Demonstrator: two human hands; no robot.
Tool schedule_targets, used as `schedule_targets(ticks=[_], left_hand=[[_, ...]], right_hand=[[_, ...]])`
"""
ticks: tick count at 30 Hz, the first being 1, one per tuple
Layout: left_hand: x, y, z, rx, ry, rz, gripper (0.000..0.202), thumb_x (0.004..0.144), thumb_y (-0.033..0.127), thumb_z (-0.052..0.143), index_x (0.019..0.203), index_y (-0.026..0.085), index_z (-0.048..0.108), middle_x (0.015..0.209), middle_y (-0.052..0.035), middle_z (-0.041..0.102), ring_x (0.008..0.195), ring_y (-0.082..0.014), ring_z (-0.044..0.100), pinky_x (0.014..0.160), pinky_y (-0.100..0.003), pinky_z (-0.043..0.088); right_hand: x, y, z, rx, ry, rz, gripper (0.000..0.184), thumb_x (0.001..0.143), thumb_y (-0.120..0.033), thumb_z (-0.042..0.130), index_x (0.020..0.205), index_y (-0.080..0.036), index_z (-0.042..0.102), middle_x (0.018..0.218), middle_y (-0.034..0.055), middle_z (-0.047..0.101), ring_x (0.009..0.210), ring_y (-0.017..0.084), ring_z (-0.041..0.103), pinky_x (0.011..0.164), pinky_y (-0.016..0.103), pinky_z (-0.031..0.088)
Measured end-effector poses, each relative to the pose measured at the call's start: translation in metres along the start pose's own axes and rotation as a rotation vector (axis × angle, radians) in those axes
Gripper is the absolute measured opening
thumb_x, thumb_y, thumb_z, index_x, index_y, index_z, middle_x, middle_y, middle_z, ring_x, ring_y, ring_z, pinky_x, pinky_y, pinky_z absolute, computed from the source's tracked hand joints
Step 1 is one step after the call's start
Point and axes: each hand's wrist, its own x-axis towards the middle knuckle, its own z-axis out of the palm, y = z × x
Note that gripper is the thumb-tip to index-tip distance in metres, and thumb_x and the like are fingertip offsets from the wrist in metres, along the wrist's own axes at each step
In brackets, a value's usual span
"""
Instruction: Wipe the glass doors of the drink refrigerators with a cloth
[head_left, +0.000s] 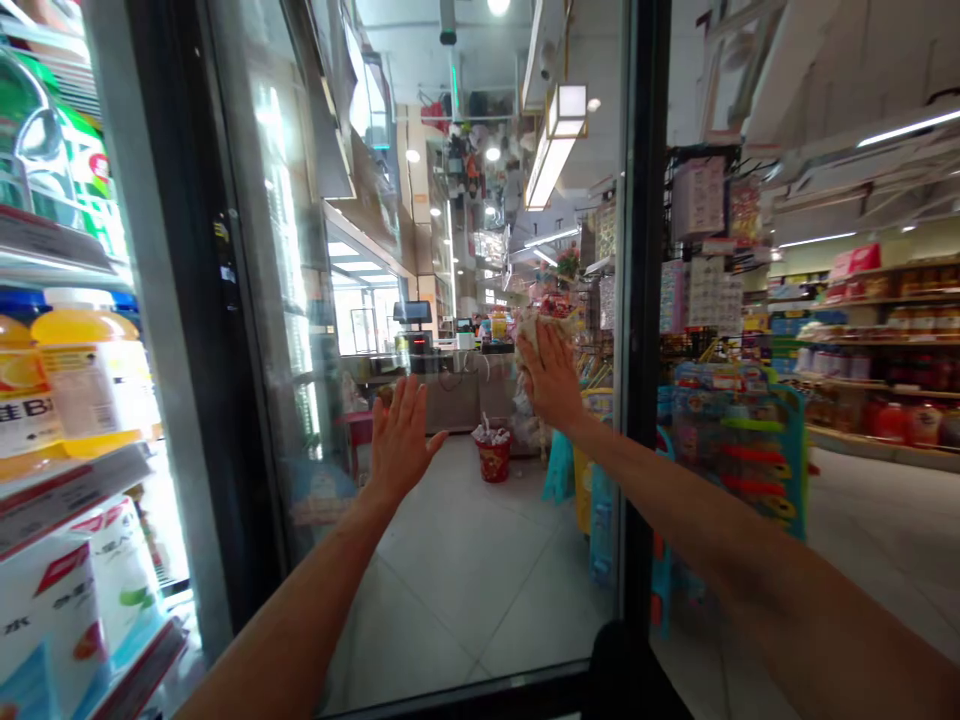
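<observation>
A glass door (450,570) in a dark frame stands swung out in front of me. High on the right part of the pane, my right hand (553,375) presses a pale cloth (534,325) flat against the glass, its fingers lying over the cloth. My left hand (399,435) is raised at the pane's middle left, palm toward the glass, fingers stretched out and thumb apart, with nothing in it. Whether the left palm touches the glass I cannot tell.
Lit cooler shelves on the left hold orange drink bottles (86,365) and white cartons (112,580). Through the glass show a red bucket (494,460) on the tiled floor and a counter. A toy rack (739,440) stands right of the door frame (643,300), with stocked shelves (885,345) beyond.
</observation>
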Motion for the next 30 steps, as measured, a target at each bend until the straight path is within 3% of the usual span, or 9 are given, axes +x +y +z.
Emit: schedule_targets(ticks=[3,5,10,15,20,21,25,26,30], left_hand=[[-0.001,-0.008,0.000,0.008,0.023,-0.010,0.066,0.086,0.043,0.045,0.140,0.008,0.030,0.150,-0.0155,0.024,0.141,-0.0264,0.017,0.114,-0.049,0.010],[-0.002,-0.014,-0.001,0.019,0.035,-0.014,0.067,0.086,0.044,0.046,0.140,0.008,0.030,0.150,-0.0158,0.025,0.141,-0.0265,0.017,0.113,-0.049,0.011],[-0.005,-0.030,-0.002,0.028,0.065,-0.057,0.074,0.084,0.047,0.047,0.142,0.007,0.024,0.151,-0.0166,0.021,0.141,-0.0269,0.014,0.113,-0.050,0.011],[-0.009,-0.047,-0.006,0.003,0.046,-0.102,0.075,0.085,0.049,0.044,0.143,0.008,0.020,0.151,-0.0156,0.020,0.141,-0.0278,0.014,0.113,-0.051,0.012],[-0.011,-0.067,-0.013,-0.018,0.032,-0.215,0.076,0.085,0.053,0.038,0.143,0.006,0.022,0.151,-0.0179,0.018,0.141,-0.0296,0.014,0.112,-0.054,0.012],[-0.012,-0.070,-0.014,-0.017,0.026,-0.237,0.077,0.085,0.054,0.038,0.143,0.006,0.022,0.151,-0.0185,0.018,0.141,-0.0300,0.014,0.112,-0.054,0.013],[-0.013,-0.082,-0.020,-0.006,-0.020,-0.245,0.077,0.086,0.056,0.035,0.143,0.006,0.021,0.151,-0.0183,0.018,0.141,-0.0297,0.014,0.111,-0.055,0.013],[-0.014,-0.085,-0.021,-0.001,-0.028,-0.240,0.078,0.086,0.057,0.035,0.143,0.007,0.021,0.152,-0.0178,0.018,0.141,-0.0292,0.014,0.112,-0.055,0.013],[-0.016,-0.093,-0.026,0.029,-0.044,-0.252,0.078,0.086,0.057,0.035,0.143,0.007,0.020,0.152,-0.0179,0.017,0.141,-0.0290,0.015,0.112,-0.054,0.014]], right_hand=[[-0.006,-0.011,0.005,0.070,-0.099,-0.421,0.051,0.083,-0.016,0.047,0.134,-0.021,0.044,0.151,0.0074,0.027,0.142,0.023,0.013,0.113,0.049,0.024],[-0.005,-0.019,0.007,0.077,-0.144,-0.528,0.050,0.084,-0.015,0.047,0.132,-0.025,0.046,0.148,0.0048,0.034,0.141,0.020,0.020,0.113,0.046,0.026],[0.017,-0.034,0.007,0.031,-0.047,-0.105,0.059,0.081,-0.017,0.052,0.138,-0.020,0.039,0.152,0.0117,0.024,0.142,0.027,0.015,0.113,0.053,0.020],[0.022,-0.047,0.013,0.143,-0.186,-0.585,0.052,0.082,-0.012,0.048,0.132,-0.027,0.046,0.147,0.0036,0.037,0.139,0.019,0.025,0.114,0.045,0.023],[0.050,-0.063,0.020,0.107,-0.046,-0.173,0.058,0.082,-0.017,0.051,0.138,-0.020,0.038,0.152,0.0117,0.024,0.142,0.027,0.015,0.113,0.054,0.016],[0.053,-0.068,0.023,0.118,-0.038,-0.198,0.057,0.082,-0.016,0.051,0.138,-0.019,0.039,0.151,0.0116,0.026,0.141,0.027,0.016,0.113,0.053,0.017],[0.059,-0.089,0.034,0.198,-0.127,-0.656,0.050,0.082,-0.011,0.048,0.131,-0.024,0.047,0.145,0.0047,0.040,0.138,0.019,0.027,0.114,0.044,0.023],[0.064,-0.093,0.036,0.201,-0.120,-0.657,0.051,0.082,-0.012,0.047,0.132,-0.024,0.046,0.146,0.0048,0.039,0.138,0.020,0.027,0.114,0.045,0.023],[0.087,-0.107,0.041,0.172,0.019,-0.266,0.055,0.083,-0.013,0.049,0.137,-0.019,0.039,0.150,0.0122,0.030,0.141,0.027,0.018,0.114,0.053,0.017]])
